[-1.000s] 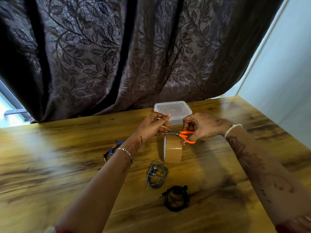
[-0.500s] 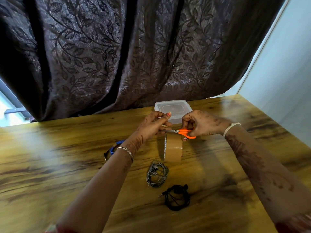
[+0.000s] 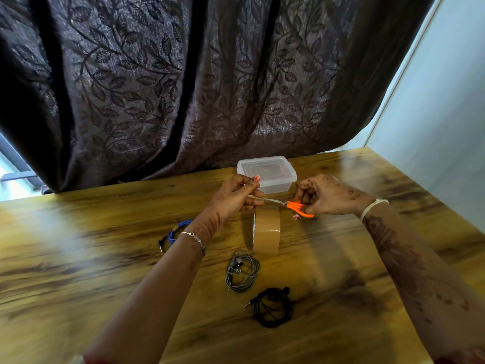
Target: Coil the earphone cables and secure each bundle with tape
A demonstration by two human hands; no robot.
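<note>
Head view, one frame.

Grips orange scissors (image 3: 298, 207) in right hand (image 3: 330, 197), right of centre, with fingers curled through and round the handles and blades pointing left across the frame. Pinches a thin pale strip (image 3: 251, 197) in left hand (image 3: 235, 197), centre frame, with fingers curled, thumb on top, and the blade tips reaching into that pinch. Cannot tell whether the strip is tape, nor whether the blades are fully closed; reads as one narrow metal line.

Note brown tape roll (image 3: 266, 229) just below the two hands, standing on its edge on the wooden table (image 3: 78, 258), apart from both hands.

Note three earphone bundles lying flat on the table, no hand on any:
- grey coil (image 3: 242, 270) just below the roll, earbuds resting inside the loop
- black coil (image 3: 273, 307) lower and slightly right, jack plug sticking out at its left
- blue cable (image 3: 174, 232) left of centre, partly hidden behind the left wrist

Record clear plastic box (image 3: 267, 170) above the hands, near the table's far edge, lid on. Record dark leaf-patterned curtain (image 3: 183, 88) filling the upper frame, and pale wall (image 3: 446, 114) at upper right. Log chain bracelet (image 3: 195, 239) on the left wrist and white band (image 3: 372, 207) on the right wrist.
</note>
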